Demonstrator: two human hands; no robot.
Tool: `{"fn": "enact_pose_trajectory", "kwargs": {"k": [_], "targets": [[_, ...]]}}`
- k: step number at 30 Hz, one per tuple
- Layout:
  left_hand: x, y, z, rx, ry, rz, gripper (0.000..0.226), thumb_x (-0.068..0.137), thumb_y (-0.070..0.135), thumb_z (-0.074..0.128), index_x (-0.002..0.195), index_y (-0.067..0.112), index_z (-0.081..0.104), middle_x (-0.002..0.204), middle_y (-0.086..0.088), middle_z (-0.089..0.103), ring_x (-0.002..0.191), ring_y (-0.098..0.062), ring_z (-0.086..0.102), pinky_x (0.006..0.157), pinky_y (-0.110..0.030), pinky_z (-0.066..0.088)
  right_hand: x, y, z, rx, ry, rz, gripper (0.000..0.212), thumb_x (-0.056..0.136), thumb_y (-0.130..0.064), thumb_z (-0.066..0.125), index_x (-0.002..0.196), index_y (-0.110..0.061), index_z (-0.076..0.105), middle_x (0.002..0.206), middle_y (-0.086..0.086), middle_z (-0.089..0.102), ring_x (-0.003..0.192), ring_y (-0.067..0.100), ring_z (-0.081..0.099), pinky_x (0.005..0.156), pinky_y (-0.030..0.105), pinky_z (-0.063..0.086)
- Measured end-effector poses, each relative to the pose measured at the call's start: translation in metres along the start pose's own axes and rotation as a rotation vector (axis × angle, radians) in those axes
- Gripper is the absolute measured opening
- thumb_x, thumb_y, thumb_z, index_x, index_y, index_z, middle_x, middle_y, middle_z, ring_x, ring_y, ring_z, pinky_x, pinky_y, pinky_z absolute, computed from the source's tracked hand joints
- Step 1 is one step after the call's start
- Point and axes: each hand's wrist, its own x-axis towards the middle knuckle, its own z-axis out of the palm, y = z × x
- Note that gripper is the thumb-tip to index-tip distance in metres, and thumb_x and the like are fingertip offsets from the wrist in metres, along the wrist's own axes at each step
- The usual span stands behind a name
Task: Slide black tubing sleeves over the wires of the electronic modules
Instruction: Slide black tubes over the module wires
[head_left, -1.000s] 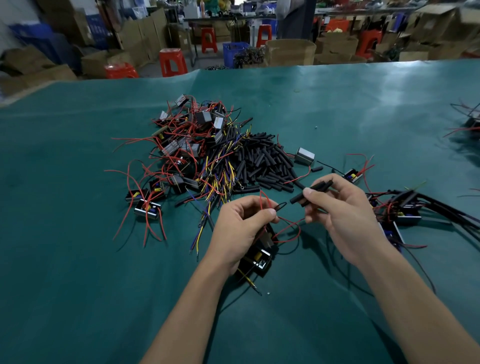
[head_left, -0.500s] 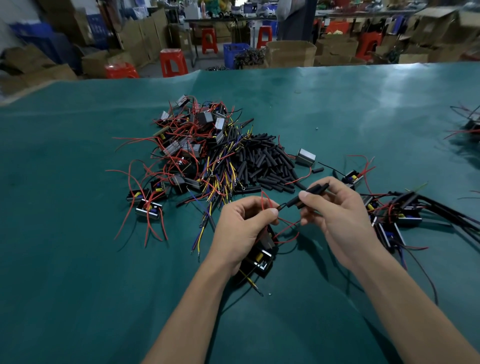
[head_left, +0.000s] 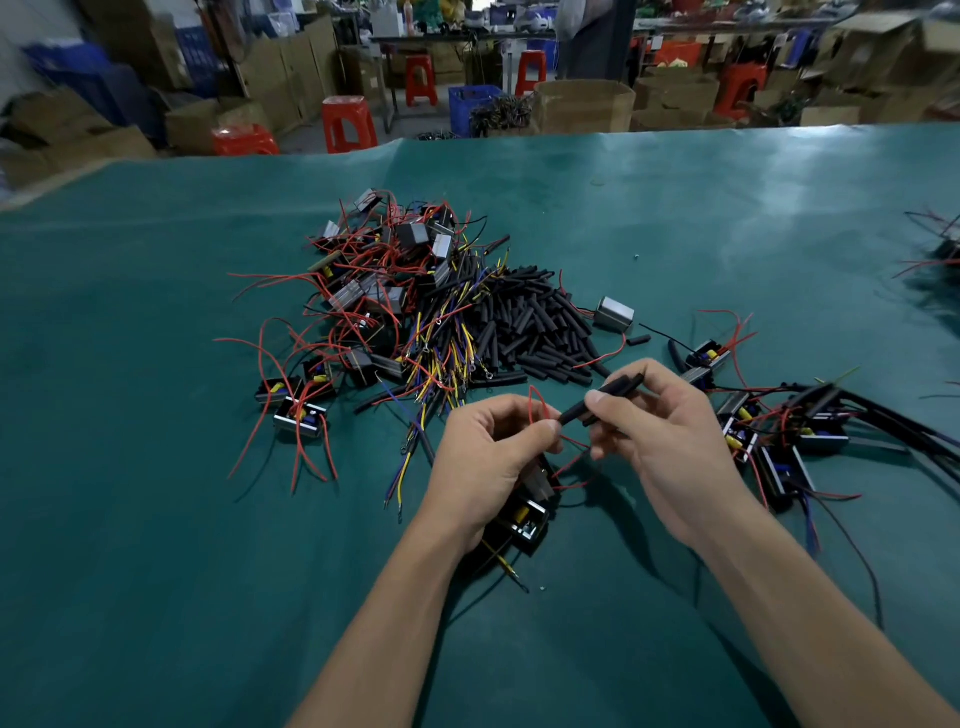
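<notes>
teal matted surface (head_left: 156, 519) carries a heap of short black tubing sleeves (head_left: 535, 327) at twelve o'clock. left hand (head_left: 483, 467) pinches a thin red wire (head_left: 537, 402) of the small black electronic module (head_left: 524, 519) beneath it; right hand (head_left: 670, 441) fingers pinch black sleeves (head_left: 602, 397), tip touching the wire.

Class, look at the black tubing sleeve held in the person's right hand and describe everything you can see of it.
The black tubing sleeve is a short, straight, matt black tube, rubbery or plastic in look. It lies tilted, its lower end toward the left hand, its upper end up and right. The right hand pinches it, with at least one more sleeve beside it. Its lower end meets the red wire that the left hand pinches, above the green table.
</notes>
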Motion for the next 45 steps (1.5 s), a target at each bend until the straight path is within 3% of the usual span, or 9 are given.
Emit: {"fn": "enact_pose_trajectory", "kwargs": {"k": [7, 10, 15, 22, 26, 28, 33, 39, 45], "targets": [[0.001, -0.006, -0.004, 0.007, -0.043, 0.070, 0.009, 0.085, -0.003, 0.075, 0.091, 0.003, 0.074, 0.080, -0.007, 0.076, 0.077, -0.014, 0.073, 0.073, -0.021, 0.055, 0.000, 0.001, -0.004, -0.206, -0.030, -0.141, 0.019, 0.090, 0.000, 0.072, 0.080, -0.011, 0.061, 0.069, 0.013, 0.062, 0.056, 0.023, 0.057, 0.054, 0.034, 0.053], [0.001, -0.006, -0.004, 0.015, -0.062, 0.064, 0.008, 0.094, 0.004, 0.067, 0.092, 0.008, 0.073, 0.082, -0.003, 0.076, 0.083, -0.015, 0.074, 0.076, -0.022, 0.056, 0.000, -0.001, -0.005, -0.277, -0.014, -0.191, 0.019, 0.090, 0.000, 0.072, 0.080, -0.013, 0.062, 0.068, 0.010, 0.065, 0.054, 0.024, 0.060, 0.054, 0.032, 0.053], [0.002, -0.007, 0.000, 0.235, -0.022, 0.143, 0.020, 0.103, 0.014, 0.057, 0.089, 0.014, 0.070, 0.081, 0.009, 0.070, 0.078, -0.002, 0.062, 0.075, -0.016, 0.048, -0.004, -0.007, -0.004, -0.418, -0.034, -0.265, 0.018, 0.089, -0.003, 0.074, 0.081, -0.014, 0.062, 0.066, 0.012, 0.063, 0.056, 0.031, 0.061, 0.057, 0.038, 0.052], [0.000, -0.010, 0.003, 0.333, -0.013, 0.198, 0.025, 0.100, 0.027, 0.053, 0.090, 0.009, 0.069, 0.077, 0.000, 0.062, 0.074, -0.013, 0.052, 0.074, -0.045, 0.048, -0.009, -0.007, 0.005, -0.563, -0.096, -0.304, 0.017, 0.087, -0.007, 0.074, 0.079, -0.017, 0.064, 0.069, 0.006, 0.064, 0.061, 0.029, 0.060, 0.063, 0.052, 0.054], [-0.004, -0.005, 0.008, 0.398, 0.076, 0.157, 0.009, 0.099, 0.023, 0.060, 0.104, 0.024, 0.067, 0.083, 0.003, 0.070, 0.079, -0.015, 0.066, 0.080, -0.039, 0.055, -0.006, -0.008, -0.002, -0.619, -0.009, -0.331, 0.019, 0.085, -0.007, 0.075, 0.074, -0.018, 0.063, 0.063, 0.003, 0.061, 0.056, 0.028, 0.057, 0.057, 0.047, 0.050], [-0.005, 0.004, 0.003, 0.444, 0.110, 0.171, 0.012, 0.090, 0.023, 0.067, 0.098, 0.028, 0.059, 0.082, 0.006, 0.066, 0.078, -0.012, 0.064, 0.075, -0.029, 0.054, -0.006, -0.009, -0.004, -0.624, 0.001, -0.342, 0.021, 0.084, -0.006, 0.075, 0.073, -0.018, 0.061, 0.062, 0.003, 0.060, 0.056, 0.027, 0.055, 0.056, 0.044, 0.048], [-0.012, 0.022, -0.013, 0.665, -0.183, 0.138, 0.020, 0.071, 0.039, 0.080, 0.077, 0.026, 0.066, 0.066, 0.012, 0.060, 0.059, -0.001, 0.052, 0.058, -0.018, 0.040, -0.003, -0.005, -0.005, -0.641, 0.031, -0.339, 0.021, 0.082, -0.007, 0.074, 0.072, -0.018, 0.060, 0.061, 0.005, 0.059, 0.058, 0.031, 0.055, 0.057, 0.047, 0.050], [-0.014, 0.021, -0.008, 0.800, -0.157, 0.245, 0.009, 0.073, 0.032, 0.076, 0.078, 0.025, 0.076, 0.067, 0.010, 0.066, 0.061, -0.005, 0.057, 0.066, -0.025, 0.041, -0.001, -0.003, -0.007, -0.581, 0.047, -0.288, 0.010, 0.077, -0.019, 0.070, 0.073, -0.018, 0.061, 0.059, 0.007, 0.059, 0.056, 0.035, 0.055, 0.056, 0.052, 0.052], [-0.012, 0.011, -0.006, 0.675, -0.035, 0.208, 0.005, 0.081, 0.017, 0.081, 0.078, 0.020, 0.077, 0.073, 0.007, 0.069, 0.067, -0.010, 0.062, 0.066, -0.028, 0.049, 0.002, -0.002, -0.013, -0.409, 0.021, -0.159, 0.011, 0.078, -0.013, 0.072, 0.072, -0.016, 0.063, 0.056, 0.007, 0.059, 0.048, 0.019, 0.055, 0.050, 0.034, 0.050]]}}
